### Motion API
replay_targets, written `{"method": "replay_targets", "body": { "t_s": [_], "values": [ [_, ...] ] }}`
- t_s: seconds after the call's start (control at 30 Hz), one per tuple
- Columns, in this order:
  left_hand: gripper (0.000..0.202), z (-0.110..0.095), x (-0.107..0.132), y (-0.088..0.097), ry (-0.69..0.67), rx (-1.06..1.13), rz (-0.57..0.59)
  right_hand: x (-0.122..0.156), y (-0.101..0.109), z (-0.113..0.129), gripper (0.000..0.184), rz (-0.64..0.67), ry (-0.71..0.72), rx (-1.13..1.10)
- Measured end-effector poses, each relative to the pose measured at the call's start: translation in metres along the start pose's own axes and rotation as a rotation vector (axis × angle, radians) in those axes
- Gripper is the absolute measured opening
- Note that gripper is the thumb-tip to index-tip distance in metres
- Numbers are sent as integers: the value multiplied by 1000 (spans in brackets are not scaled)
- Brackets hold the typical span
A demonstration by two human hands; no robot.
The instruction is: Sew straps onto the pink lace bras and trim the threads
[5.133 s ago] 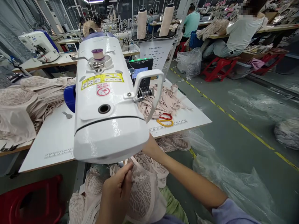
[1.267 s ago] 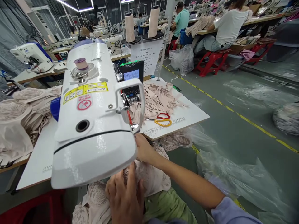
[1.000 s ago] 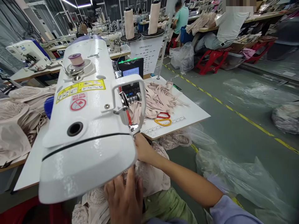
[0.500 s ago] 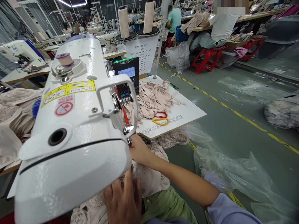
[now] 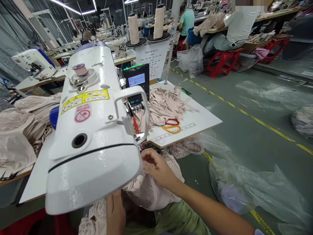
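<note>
A white sewing machine (image 5: 97, 169) fills the left middle, its head hiding most of the needle area. By the head's right edge is my right hand (image 5: 157, 168), its fingers curled and thumb bent toward them at the needle side. What lies between those fingertips is hidden. Just under this hand, a beige lace garment (image 5: 149, 192) with cup-like shapes hangs over my lap. My left hand (image 5: 116, 210) is below the front of the machine head, its fingers hidden behind it. More beige lace pieces (image 5: 99, 212) lie to its left.
Beige strips (image 5: 163, 104) lie on the white table (image 5: 205, 122) beside scissors with red and yellow handles (image 5: 172, 129) and a printed ruler scale. A control panel (image 5: 137, 83) and thread cones (image 5: 159, 23) stand behind. Beige garments (image 5: 19, 130) are piled left. Plastic bags (image 5: 254, 182) lie on the floor.
The view has shifted, so the machine appears farther right. My left hand has moved down and left, off the lace garment. My right hand has drawn back slightly and more of its fingers show.
</note>
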State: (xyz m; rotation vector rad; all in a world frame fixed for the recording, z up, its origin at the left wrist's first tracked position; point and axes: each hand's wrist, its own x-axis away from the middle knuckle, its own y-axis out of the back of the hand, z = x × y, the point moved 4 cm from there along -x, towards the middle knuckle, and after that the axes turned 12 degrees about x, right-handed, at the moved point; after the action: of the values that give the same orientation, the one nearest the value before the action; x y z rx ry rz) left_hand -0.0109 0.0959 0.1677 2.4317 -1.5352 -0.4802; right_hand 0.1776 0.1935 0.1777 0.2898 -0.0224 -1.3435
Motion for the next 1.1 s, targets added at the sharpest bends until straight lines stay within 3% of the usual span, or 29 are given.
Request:
{"method": "replay_targets", "body": {
  "t_s": [0.2,0.37,0.6,0.97,1.1],
  "values": [
    [46,21,-17,-5,252,204,-80,9,-4,8,26,54,1,18],
    [56,20,-18,2,312,270,-48,11,-5,9,25,73,-20,37],
    [54,24,-9,13,290,231,-130,11,-5,10,27,84,-41,37],
    [51,-3,-10,10,155,244,-55,13,-3,16,29,87,-43,27],
    [48,-5,-14,14,178,251,-53,12,-5,12,31,73,-53,38]
  ]
}}
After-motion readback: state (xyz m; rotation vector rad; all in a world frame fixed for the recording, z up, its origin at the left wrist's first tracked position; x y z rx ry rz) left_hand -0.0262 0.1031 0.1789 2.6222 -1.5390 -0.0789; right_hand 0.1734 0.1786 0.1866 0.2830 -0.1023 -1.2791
